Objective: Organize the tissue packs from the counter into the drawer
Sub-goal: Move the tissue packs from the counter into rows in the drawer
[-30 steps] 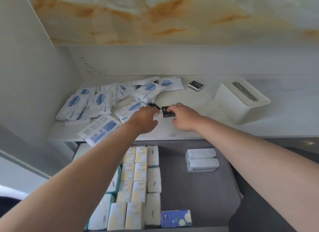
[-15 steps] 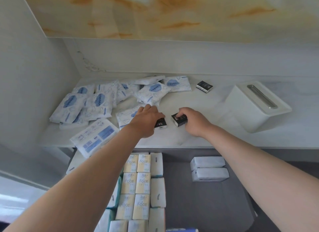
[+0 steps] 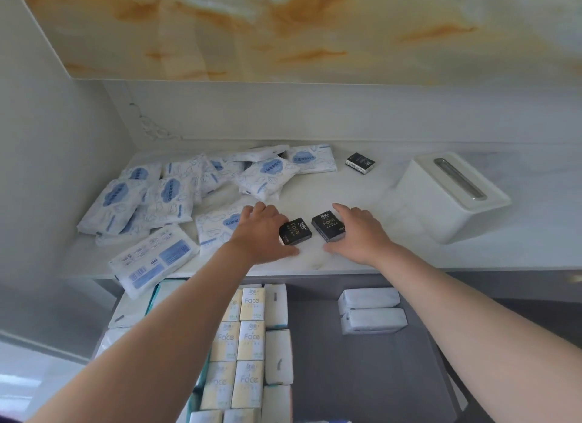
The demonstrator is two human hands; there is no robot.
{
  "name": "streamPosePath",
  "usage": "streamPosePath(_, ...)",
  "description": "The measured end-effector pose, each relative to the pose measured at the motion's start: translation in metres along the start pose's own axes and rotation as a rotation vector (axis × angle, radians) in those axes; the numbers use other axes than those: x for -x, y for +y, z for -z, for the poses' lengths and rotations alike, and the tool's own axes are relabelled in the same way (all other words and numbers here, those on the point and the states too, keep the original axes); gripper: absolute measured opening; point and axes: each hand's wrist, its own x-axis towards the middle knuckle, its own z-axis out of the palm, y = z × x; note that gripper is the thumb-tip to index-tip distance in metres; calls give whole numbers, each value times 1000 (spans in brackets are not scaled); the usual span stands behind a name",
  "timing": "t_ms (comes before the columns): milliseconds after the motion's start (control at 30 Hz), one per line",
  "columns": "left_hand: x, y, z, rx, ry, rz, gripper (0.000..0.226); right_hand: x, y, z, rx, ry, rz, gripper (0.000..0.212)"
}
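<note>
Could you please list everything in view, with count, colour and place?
Black tissue packs: three; two between the hands near the counter's front, one at the back.
Blue-and-white tissue packs: a loose pile, count unclear, counter's left.
Tissue box: one, white, counter's right.
Counter: one, white marble.
Drawer: one, grey, open below the counter.
Yellow Face packs: rows, drawer's left, partly hidden.
White packs: two, drawer's right; more stand beside the yellow rows.
Left hand: touching one black pack.
Right hand: touching the other.
</note>
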Motion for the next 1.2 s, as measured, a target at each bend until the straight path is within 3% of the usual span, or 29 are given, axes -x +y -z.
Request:
streamPosePath(167,9,2,2,356,-129,-59,80,9,3,8,-63,-117,149,97)
streamPosePath(300,14,8,0,365,-157,-88,79,9,1,4,-14,-89,238,94)
streamPosePath(433,16,19,-6,315,-103,-97,79,9,-2,0,-55,-112,180,86)
streamPosePath(600,23,30,2,366,-106,-56,60,15,-9,-1,-119,-120,166,69)
streamPosePath(733,52,24,12,383,-121,-7,66,28,-38,-1,-108,-196,194,73)
streamPosePath(867,91,3,15,333,-142,47,55,46,-75,-8,-36,-251,287,50)
streamPosePath(1067,151,-19,2,203,-278,85,64,90,-112,-41,29,-359,425,61)
streamPosePath(1200,182,-25,-11,143,-362,99,73,110,-126,-75,-5,-440,380,66)
